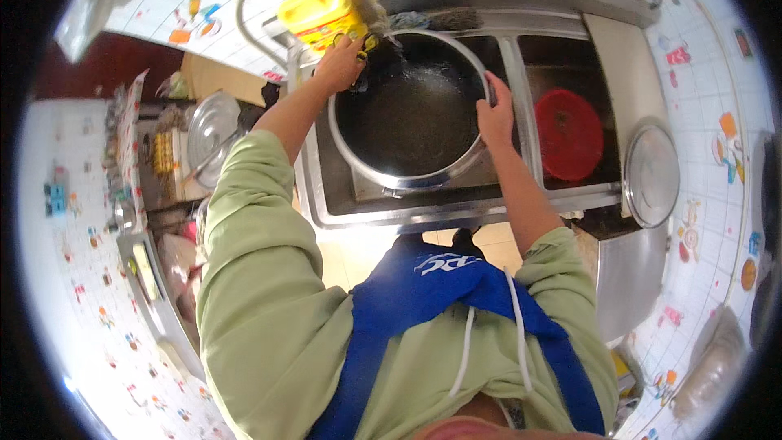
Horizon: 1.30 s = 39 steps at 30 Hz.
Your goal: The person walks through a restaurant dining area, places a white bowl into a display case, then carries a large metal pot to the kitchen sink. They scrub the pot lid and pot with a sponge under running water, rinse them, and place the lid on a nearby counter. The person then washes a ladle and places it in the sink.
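Observation:
A large round metal pot [409,134] with a dark interior stands in the left basin of a steel sink [324,208]. Water [400,52] streams into it from above, and the surface inside is rippled. My right hand [498,110] grips the dark handle on the pot's right side. At the upper left rim, the fingers of my left hand [342,67] are at a small black-and-yellow object [368,44]; whether they hold it is unclear. Just behind that hand is a yellow plastic jug [321,17] with an orange-red cap.
A red round plastic basin [568,134] is in the right sink compartment. On the right ledge leans a round metal lid [652,176]. A pale hose [244,15] curves behind the jug. Clear lids [214,125] sit on the left counter. Tiled walls enclose the space.

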Available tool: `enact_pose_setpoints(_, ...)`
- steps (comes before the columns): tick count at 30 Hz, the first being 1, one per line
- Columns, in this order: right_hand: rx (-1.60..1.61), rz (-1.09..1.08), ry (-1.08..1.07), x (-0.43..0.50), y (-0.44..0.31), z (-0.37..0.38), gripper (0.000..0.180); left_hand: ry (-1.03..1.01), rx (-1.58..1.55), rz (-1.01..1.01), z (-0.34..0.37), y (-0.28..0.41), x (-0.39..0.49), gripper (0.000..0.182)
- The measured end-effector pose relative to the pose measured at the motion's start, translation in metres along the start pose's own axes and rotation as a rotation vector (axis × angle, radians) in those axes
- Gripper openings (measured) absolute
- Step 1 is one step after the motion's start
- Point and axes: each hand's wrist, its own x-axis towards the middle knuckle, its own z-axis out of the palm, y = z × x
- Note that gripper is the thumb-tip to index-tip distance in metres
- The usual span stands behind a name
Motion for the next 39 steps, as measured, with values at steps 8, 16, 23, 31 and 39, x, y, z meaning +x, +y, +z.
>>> enact_pose_setpoints(8,0.07,0.024,0.032,0.003,0.013,0.009,0.051,0.241,-0.347,-0.663,0.028,0.059,-0.153,0.052)
enact_pose_setpoints(16,0.099,0.003,0.004,0.006,0.018,0.009,0.052,0.491,-0.597,-0.793,0.041,0.135,-0.198,0.047)
enact_pose_setpoints(23,0.061,-0.064,-0.003,0.002,0.017,0.009,0.053,0.502,-0.596,-0.58,-0.004,0.103,-0.165,0.025)
enact_pose_setpoints(31,0.14,-0.063,0.006,-0.003,0.007,0.005,0.045,0.688,-1.27,-0.978,0.035,0.104,0.026,0.037)
enact_pose_setpoints(39,0.106,0.052,-0.016,-0.001,0.006,-0.001,0.041,-0.524,-1.215,-0.056,0.125,0.195,-0.028,0.05)
